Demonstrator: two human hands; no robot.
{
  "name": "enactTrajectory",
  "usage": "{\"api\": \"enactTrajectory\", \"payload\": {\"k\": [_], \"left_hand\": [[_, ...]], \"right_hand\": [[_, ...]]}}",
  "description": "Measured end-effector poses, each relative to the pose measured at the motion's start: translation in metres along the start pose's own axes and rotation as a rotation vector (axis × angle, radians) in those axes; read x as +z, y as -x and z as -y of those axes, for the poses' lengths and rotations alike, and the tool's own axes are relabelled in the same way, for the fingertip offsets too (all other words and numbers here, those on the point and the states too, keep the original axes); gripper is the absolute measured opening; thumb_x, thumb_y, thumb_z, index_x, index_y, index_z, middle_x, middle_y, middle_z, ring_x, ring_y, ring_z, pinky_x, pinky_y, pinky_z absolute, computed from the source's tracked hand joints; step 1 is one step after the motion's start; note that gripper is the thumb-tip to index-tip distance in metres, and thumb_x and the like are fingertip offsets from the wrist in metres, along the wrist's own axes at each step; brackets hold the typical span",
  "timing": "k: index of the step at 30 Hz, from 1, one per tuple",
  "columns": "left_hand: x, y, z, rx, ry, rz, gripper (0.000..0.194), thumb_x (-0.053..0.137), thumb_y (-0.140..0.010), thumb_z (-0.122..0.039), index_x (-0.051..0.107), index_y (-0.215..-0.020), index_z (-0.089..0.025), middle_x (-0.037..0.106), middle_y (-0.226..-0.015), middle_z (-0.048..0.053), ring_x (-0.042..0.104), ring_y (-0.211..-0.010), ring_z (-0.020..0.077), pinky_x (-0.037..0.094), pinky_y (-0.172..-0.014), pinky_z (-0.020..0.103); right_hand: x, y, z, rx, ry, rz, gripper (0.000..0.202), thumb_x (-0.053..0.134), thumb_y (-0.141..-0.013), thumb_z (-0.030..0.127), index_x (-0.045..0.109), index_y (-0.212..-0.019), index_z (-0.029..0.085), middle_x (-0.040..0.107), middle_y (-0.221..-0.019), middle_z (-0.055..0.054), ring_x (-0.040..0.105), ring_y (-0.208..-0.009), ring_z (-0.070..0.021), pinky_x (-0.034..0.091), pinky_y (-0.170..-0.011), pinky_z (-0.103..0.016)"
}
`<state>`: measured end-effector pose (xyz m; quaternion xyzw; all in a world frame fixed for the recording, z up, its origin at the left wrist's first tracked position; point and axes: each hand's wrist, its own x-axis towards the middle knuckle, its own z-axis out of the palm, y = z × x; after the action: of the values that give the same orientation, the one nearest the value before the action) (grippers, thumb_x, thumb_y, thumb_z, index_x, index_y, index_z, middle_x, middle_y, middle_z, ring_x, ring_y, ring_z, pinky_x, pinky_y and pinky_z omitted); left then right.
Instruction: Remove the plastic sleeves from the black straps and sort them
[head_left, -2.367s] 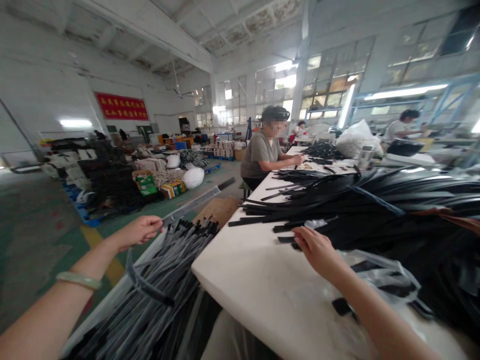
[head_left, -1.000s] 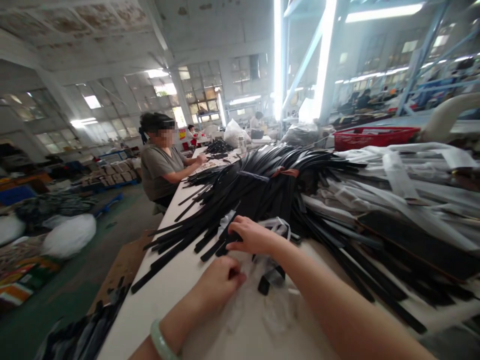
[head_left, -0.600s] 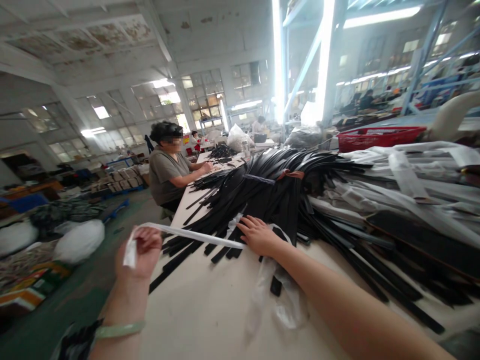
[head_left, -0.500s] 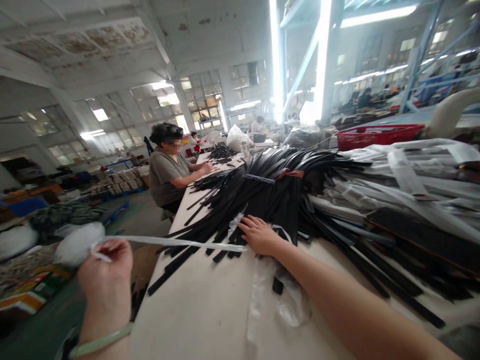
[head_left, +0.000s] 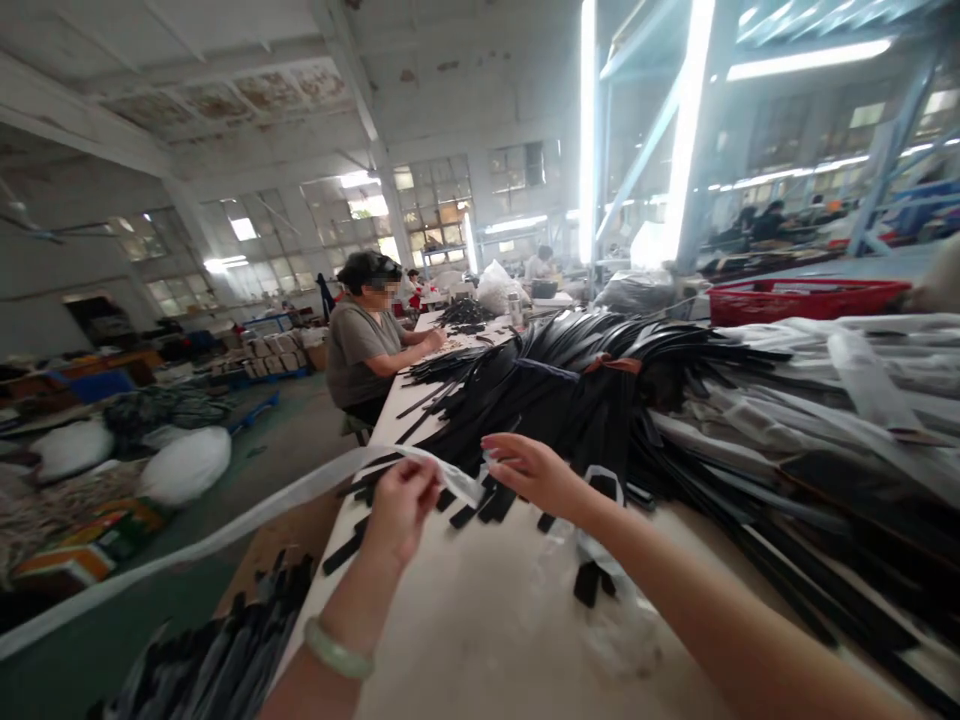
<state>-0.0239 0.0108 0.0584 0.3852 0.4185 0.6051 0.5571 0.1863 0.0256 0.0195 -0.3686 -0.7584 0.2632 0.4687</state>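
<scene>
A long strip of thin white plastic film (head_left: 277, 497) trails from the lower left up to my hands. My left hand (head_left: 405, 505), a pale green bangle on its wrist, pinches this film near its right end. Just to the right, my right hand (head_left: 536, 475) curls its fingertips on a white bit at the film's end, above the cut ends of the black strips (head_left: 491, 500). A large bundle of these strips lies on the table (head_left: 427, 640), bound with a dark tie (head_left: 547, 370) and a brown tie (head_left: 616, 364).
Across the table's far left side sits a co-worker (head_left: 367, 345). White-wrapped bundles (head_left: 877, 380) and a red crate (head_left: 810, 300) are at the right. Loose clear plastic (head_left: 622, 630) lies below my right forearm. More dark strips (head_left: 225, 640) stand at lower left.
My left hand has moved right along the film, towards my right hand, and the film now trails slack behind it. My right hand has lifted off the black strips and its fingers have curled.
</scene>
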Motion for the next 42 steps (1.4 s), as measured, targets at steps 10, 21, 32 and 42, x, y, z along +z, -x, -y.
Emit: {"api": "enactTrajectory", "payload": {"k": [10, 21, 32, 42], "left_hand": [[0.004, 0.013, 0.043, -0.401, -0.339, 0.236, 0.056, 0.064, -0.071, -0.067, 0.06, -0.068, -0.011, 0.068, -0.072, 0.013, 0.062, -0.056, 0.0161, 0.042, -0.047, 0.02], [-0.005, 0.006, 0.025, 0.098, -0.897, 0.385, 0.023, 0.065, -0.068, -0.032, 0.067, -0.083, -0.014, 0.068, -0.078, 0.008, 0.062, -0.076, 0.0236, 0.045, -0.069, 0.032], [-0.026, -0.014, 0.029, 0.223, -1.027, 0.204, 0.022, 0.061, -0.067, -0.037, 0.066, -0.062, -0.016, 0.065, -0.073, 0.007, 0.058, -0.075, 0.0235, 0.04, -0.07, 0.032], [-0.032, -0.02, 0.039, 0.179, -0.965, 0.203, 0.022, 0.066, -0.062, -0.037, 0.06, -0.06, -0.016, 0.063, -0.068, 0.005, 0.057, -0.069, 0.0206, 0.039, -0.066, 0.029]], "right_hand": [[0.022, -0.005, -0.015, 0.505, -0.351, -0.024, 0.026, 0.069, -0.073, 0.038, 0.057, -0.068, 0.016, 0.063, -0.059, 0.001, 0.058, -0.047, -0.0085, 0.045, -0.042, -0.017], [0.041, 0.01, 0.001, 0.38, -0.469, 0.369, 0.013, 0.068, -0.07, 0.025, 0.063, -0.067, 0.013, 0.064, -0.059, 0.001, 0.061, -0.052, -0.01, 0.049, -0.05, -0.019], [-0.012, 0.001, -0.039, 0.014, 0.38, 0.352, 0.024, 0.07, -0.066, 0.007, 0.07, -0.088, 0.018, 0.064, -0.1, -0.006, 0.061, -0.093, -0.0202, 0.047, -0.087, -0.031], [-0.004, 0.002, -0.038, -0.034, 0.563, 0.332, 0.012, 0.068, -0.073, 0.013, 0.06, -0.079, 0.02, 0.063, -0.09, -0.002, 0.054, -0.091, -0.0199, 0.037, -0.088, -0.035]]}}
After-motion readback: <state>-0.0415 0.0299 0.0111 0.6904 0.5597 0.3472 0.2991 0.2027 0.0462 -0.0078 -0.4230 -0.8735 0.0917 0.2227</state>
